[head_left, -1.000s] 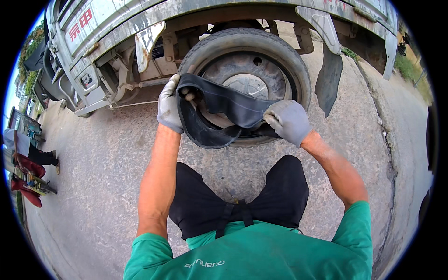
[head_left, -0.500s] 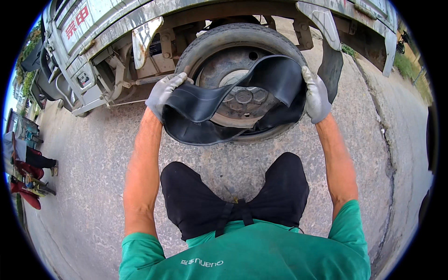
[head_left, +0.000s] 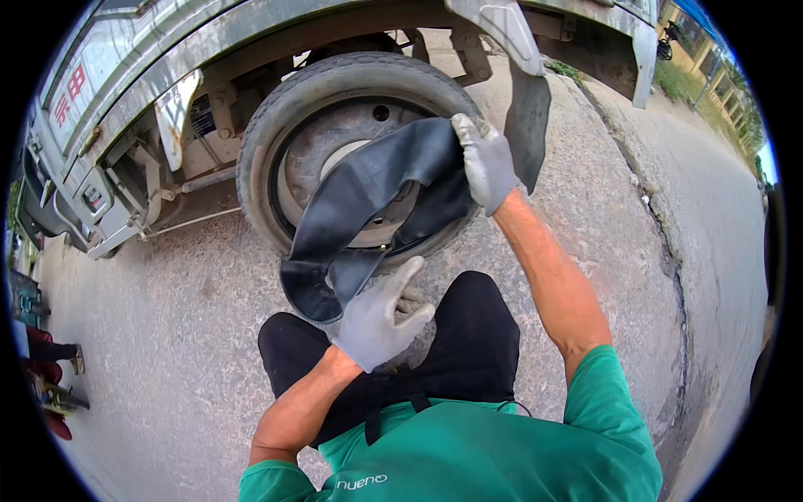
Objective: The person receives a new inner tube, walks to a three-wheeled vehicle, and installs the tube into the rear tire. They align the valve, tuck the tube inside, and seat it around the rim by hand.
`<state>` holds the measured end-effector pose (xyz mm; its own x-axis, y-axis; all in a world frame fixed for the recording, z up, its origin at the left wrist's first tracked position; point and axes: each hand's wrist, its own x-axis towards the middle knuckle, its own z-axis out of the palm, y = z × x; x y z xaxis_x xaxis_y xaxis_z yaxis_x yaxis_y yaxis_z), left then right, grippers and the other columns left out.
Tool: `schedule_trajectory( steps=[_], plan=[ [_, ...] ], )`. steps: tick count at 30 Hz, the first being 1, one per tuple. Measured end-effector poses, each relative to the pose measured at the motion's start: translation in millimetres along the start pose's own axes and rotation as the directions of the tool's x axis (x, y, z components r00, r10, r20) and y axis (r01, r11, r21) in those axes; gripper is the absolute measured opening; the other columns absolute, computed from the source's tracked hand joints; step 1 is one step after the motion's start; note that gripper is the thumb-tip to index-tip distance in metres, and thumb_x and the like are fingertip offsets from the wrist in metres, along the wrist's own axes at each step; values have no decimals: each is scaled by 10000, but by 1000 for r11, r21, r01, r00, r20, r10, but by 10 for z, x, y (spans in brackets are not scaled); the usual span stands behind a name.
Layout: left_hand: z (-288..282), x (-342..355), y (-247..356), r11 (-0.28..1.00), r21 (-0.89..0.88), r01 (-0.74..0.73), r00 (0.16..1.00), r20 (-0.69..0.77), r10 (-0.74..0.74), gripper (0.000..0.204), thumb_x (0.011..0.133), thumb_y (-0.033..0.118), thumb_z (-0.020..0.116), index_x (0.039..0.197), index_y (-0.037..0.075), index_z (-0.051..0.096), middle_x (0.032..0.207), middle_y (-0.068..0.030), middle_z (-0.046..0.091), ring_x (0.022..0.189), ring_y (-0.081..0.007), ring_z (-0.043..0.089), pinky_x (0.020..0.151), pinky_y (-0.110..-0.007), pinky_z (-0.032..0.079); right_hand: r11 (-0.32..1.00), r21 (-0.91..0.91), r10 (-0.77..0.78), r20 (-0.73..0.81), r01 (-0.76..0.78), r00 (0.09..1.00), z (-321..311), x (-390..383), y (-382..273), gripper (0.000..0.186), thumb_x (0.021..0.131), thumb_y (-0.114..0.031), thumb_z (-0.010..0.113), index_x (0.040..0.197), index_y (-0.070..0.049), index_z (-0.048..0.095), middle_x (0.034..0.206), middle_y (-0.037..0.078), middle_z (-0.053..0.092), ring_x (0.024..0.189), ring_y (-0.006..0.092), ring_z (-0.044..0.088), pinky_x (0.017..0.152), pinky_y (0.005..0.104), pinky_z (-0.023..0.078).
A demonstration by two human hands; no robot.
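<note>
A grey vehicle (head_left: 238,46) spans the top of my view, with a wheel (head_left: 308,171) facing me at its side. Before that wheel, a black rubber tube (head_left: 355,192) slants in a twisted loop, its lower end toward my knees. My gloved right hand (head_left: 488,165) has its fingers closed on the upper end. My gloved left hand (head_left: 376,326), near the lower end, is half-curled, thumb apart, gripping nothing.
</note>
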<state>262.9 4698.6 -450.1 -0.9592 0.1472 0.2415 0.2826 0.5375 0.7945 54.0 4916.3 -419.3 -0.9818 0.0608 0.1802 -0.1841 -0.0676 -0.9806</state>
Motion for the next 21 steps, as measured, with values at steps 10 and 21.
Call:
schedule_trajectory(
  steps=[10, 21],
  plan=[
    [810, 287, -873, 764, -372, 527, 832, 41, -554, 784, 949, 144, 693, 1623, 103, 295, 620, -56, 614, 487, -137, 587, 429, -292, 455, 1000, -20, 1, -1, -1, 1000, 91, 70, 71, 335, 1024, -317, 631, 906, -8, 685, 748, 31, 622, 718, 124, 534, 698, 338, 470],
    [1225, 387, -701, 504, -727, 466, 738, 5, -674, 914, 988, 150, 649, 1663, 225, 36, 966, -153, 727, 655, -217, 663, 562, -330, 516, 999, -8, -40, 40, 41, 998, 259, 108, -138, 299, 996, -282, 645, 852, -25, 693, 742, 3, 609, 708, 100, 510, 674, 315, 455]
  ],
)
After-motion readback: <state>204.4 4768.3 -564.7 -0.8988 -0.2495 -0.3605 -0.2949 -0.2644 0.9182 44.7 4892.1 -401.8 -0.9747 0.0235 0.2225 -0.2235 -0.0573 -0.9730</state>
